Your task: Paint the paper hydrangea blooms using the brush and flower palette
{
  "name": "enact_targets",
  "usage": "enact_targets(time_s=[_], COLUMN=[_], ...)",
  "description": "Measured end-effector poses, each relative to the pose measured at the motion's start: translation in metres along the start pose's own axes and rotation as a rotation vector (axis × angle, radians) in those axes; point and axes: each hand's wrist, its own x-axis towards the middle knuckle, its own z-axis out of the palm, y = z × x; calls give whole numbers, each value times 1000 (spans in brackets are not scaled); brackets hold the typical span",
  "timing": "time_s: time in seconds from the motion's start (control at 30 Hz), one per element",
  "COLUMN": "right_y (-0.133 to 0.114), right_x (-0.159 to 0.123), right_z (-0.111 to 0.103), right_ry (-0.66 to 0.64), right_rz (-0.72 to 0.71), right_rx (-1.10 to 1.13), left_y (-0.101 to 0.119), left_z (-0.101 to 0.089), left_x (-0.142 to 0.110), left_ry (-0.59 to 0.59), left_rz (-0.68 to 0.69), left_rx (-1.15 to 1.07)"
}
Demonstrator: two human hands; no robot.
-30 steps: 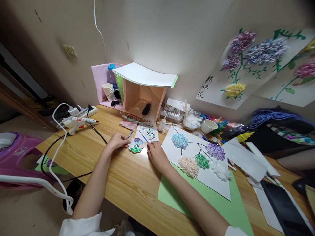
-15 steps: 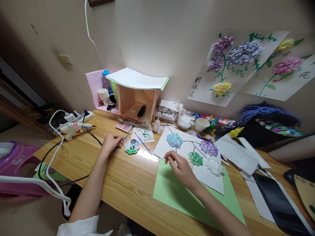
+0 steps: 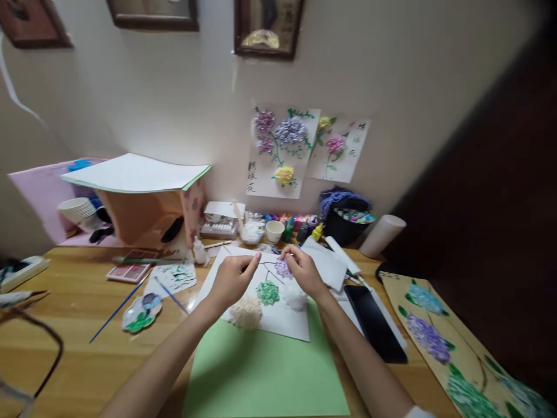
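My left hand (image 3: 235, 280) is over the left part of the white sheet (image 3: 278, 323), thumb and forefinger pressed together. Whatever is between them, if anything, is too small to make out. My right hand (image 3: 301, 269) hovers by the purple flower (image 3: 284, 268) with its fingers curled into a pinch; its contents are hidden too. Below the hands the sheet carries a green flower (image 3: 267, 292), a white flower (image 3: 295, 297) and a beige flower (image 3: 246, 313), with dark painted stems. My left hand covers the blue flower. Green paper (image 3: 265, 377) lies underneath.
Left of the sheet are a paint palette (image 3: 141, 313), a blue paintbrush (image 3: 119, 309) and a paint-marked paper (image 3: 176, 277). Behind stand a glue bottle (image 3: 199, 252), a paper cup (image 3: 274, 232) and paint bottles. A phone (image 3: 375, 323) and a flower painting (image 3: 429, 337) lie to the right.
My view has turned right. My left hand has left the paintbrush beside the palette and come over the sheet. My right hand has moved to the purple flower.
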Motion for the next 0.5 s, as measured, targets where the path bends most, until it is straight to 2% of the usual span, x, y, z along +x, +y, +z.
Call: enact_targets(time_s=[0.1, 0.23, 0.37, 0.5], right_y=[25, 61, 84, 88], right_x=[20, 36, 45, 62], right_z=[-18, -34, -39, -38], right_ry=[80, 135, 187, 277], right_rz=[59, 121, 160, 127], right_rx=[13, -33, -142, -322], left_y=[18, 22, 14, 6], left_z=[23, 41, 44, 36], left_x=[21, 34, 36, 37], left_ry=[-15, -3, -13, -27], left_rz=[39, 18, -26, -60], left_rx=[-38, -89, -91, -94])
